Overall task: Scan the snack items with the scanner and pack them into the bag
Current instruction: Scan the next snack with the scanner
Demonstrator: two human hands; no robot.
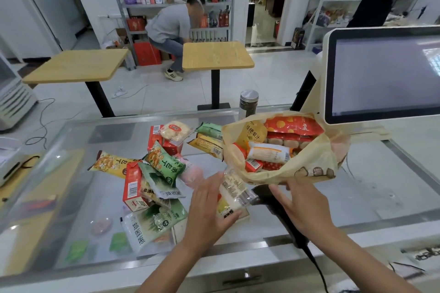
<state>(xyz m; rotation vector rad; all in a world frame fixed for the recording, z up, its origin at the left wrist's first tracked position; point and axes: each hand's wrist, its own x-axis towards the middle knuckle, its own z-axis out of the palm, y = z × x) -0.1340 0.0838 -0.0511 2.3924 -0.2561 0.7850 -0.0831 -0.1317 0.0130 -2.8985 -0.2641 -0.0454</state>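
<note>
step: scan | l hand (207,209) fingers (214,182) hold snack pack (232,194) by scanner (263,194) | r hand (306,209) on scanner, grip can't tell | next: drop pack in bag (316,162)

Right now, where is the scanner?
The black scanner is low in the head view, under the right hand, just below the bag and right of the snack pack the left hand holds.

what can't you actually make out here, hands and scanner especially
- Scanner: head view, mostly hidden under the right hand; whether that hand grips it cannot be told.
- Snack packet in the left hand: print blurred, unreadable.
- Bag: lower contents hidden by its wall and the top items.
- Screen: cut off by the right edge.
</note>
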